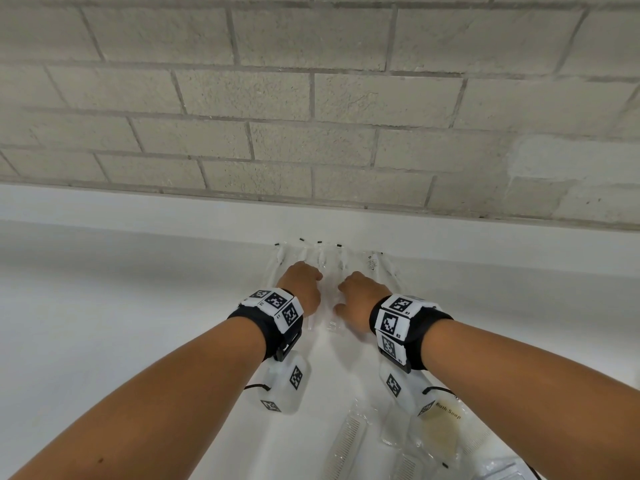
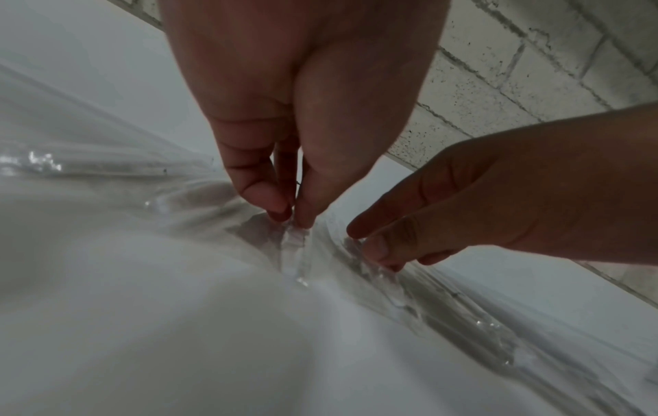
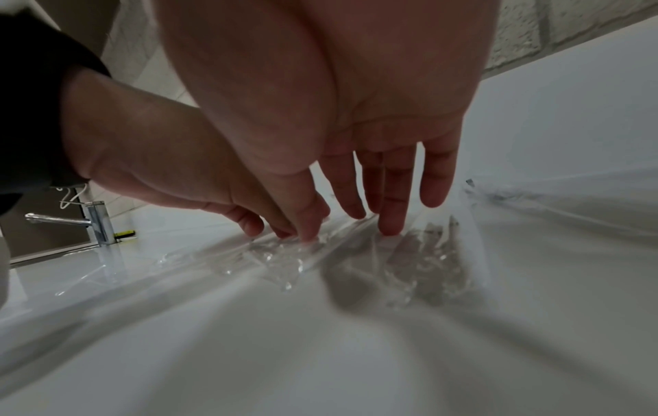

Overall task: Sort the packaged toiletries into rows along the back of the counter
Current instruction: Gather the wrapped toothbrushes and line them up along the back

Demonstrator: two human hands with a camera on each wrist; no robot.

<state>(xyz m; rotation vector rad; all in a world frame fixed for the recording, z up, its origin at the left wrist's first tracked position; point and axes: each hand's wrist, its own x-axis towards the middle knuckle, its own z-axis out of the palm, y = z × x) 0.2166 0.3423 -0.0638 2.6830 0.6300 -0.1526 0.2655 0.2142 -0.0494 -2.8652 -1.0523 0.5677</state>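
Head view: my left hand (image 1: 302,285) pinches 1 clear packet (image 2: 295,253), long axis toward the wall (image 1: 311,98), while my right hand (image 1: 360,299) presses spread fingertips (image 3: 389,225) just beside.

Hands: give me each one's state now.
Left hand: fingertips pinch a clear packet.
Right hand: open, straight fingers touching the clear packets.

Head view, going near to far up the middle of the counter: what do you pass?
Wrapped combs → left hand and right hand, level with each other → row of clear packets at the back → brick wall.
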